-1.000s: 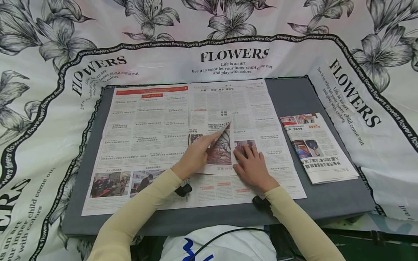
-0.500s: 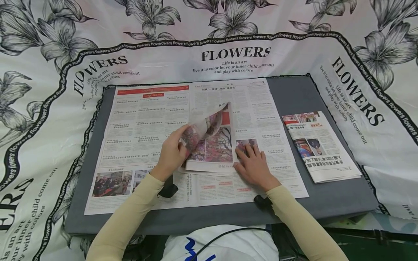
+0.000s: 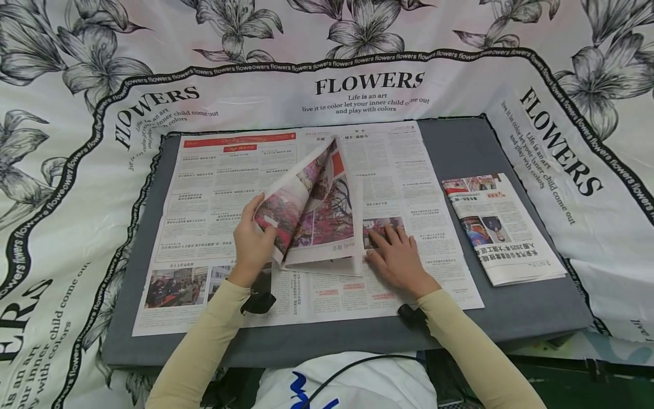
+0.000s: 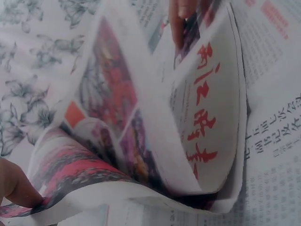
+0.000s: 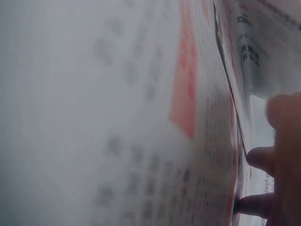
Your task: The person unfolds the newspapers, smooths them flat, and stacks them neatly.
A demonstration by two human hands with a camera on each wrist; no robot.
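Note:
My left hand (image 3: 251,244) pinches the left edge of a smaller folded newspaper (image 3: 329,218) with pink tree photos. Its sheets are lifted and curl apart, with the upper tip raised. In the left wrist view, a thumb or finger presses the curled pink sheet (image 4: 80,165), and large red characters show on an inner page (image 4: 211,117). My right hand (image 3: 398,255) rests with spread fingers on the large open newspaper (image 3: 219,221), over a photo just right of the smaller one. The right wrist view shows its fingertips against the paper, close and blurred.
A grey table (image 3: 536,312) carries the papers. Another folded newspaper (image 3: 503,244) lies at the right. Black wrist devices (image 3: 259,303) sit under both wrists. A white cloth (image 3: 368,94) printed with flowers surrounds the table, and a black cable (image 3: 357,362) crosses the person's lap.
My left hand has moved left and a little toward the person, pulling the smaller newspaper's sheets up and apart. The smaller newspaper has shifted left and its tip rises. My right hand has stayed in place.

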